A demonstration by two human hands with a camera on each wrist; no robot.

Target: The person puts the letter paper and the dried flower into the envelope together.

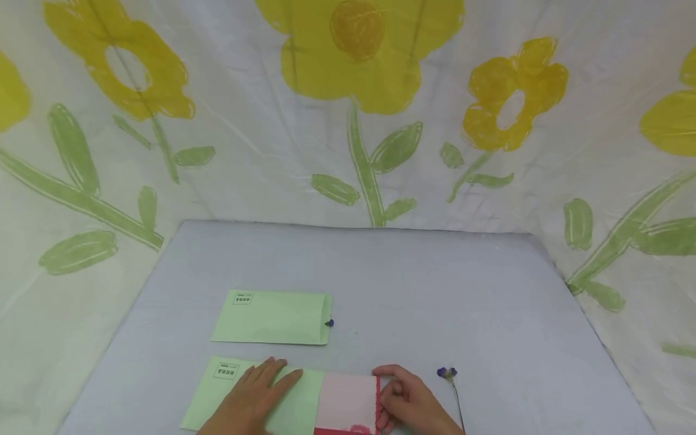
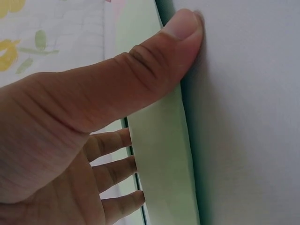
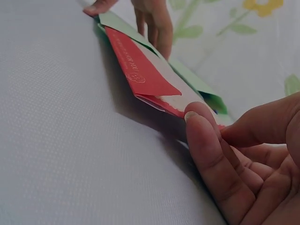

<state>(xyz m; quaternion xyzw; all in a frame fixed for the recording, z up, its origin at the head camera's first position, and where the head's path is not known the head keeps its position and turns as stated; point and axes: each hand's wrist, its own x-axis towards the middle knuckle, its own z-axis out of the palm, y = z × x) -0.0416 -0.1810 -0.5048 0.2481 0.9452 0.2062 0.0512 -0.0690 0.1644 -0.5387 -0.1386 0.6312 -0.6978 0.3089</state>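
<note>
Near the front of the table lies a light green envelope (image 1: 296,403), printed with a small dark label at its left end. A pink and red card (image 1: 346,400) sticks out of its right end; the rest is hidden inside. My left hand (image 1: 252,396) rests on the envelope with fingers spread, and in the left wrist view the thumb (image 2: 164,58) lies across its near edge. The card's outer right edge is pinched between the thumb and fingers of my right hand (image 1: 413,402). In the right wrist view, the card's red flap (image 3: 143,70) bears gold lettering.
Behind lies a second green envelope (image 1: 272,317), a small purple flower (image 1: 329,323) peeking from its right end. A dried purple flower (image 1: 447,373) with thin stems lies right of my right hand. A flower-printed curtain (image 1: 261,151) surrounds the pale table (image 1: 435,290).
</note>
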